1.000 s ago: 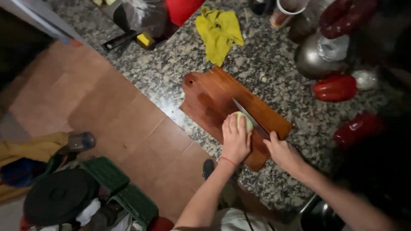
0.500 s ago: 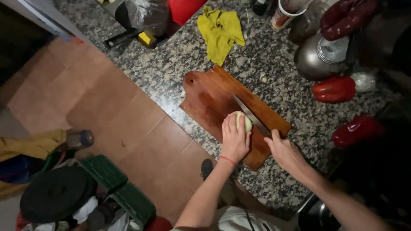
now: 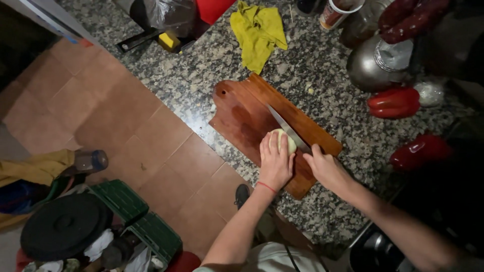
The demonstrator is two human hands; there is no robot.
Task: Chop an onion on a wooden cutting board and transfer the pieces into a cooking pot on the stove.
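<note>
Little has shifted since a second ago — left hand [image 3: 276, 163] remains clamped over the pale onion [image 3: 286, 140], right hand [image 3: 327, 168] gripping the knife [image 3: 288, 130] against it — cutting on the wooden board [image 3: 242, 108] continues.

Board [image 3: 252, 113] lies on the counter [image 3: 212, 65], near its front edge. Onion [image 3: 285, 141] on the board; left hand [image 3: 275, 161] over it, knife [image 3: 287, 130] just right of it, right hand [image 3: 327, 168] behind the knife. Cloth [image 3: 257, 30] beyond the board. Two peppers [image 3: 394, 102] [image 3: 421, 151] right of the board, pot [image 3: 375, 63] behind them. Crates [image 3: 136, 219] on the floor [image 3: 116, 126], left.
</note>
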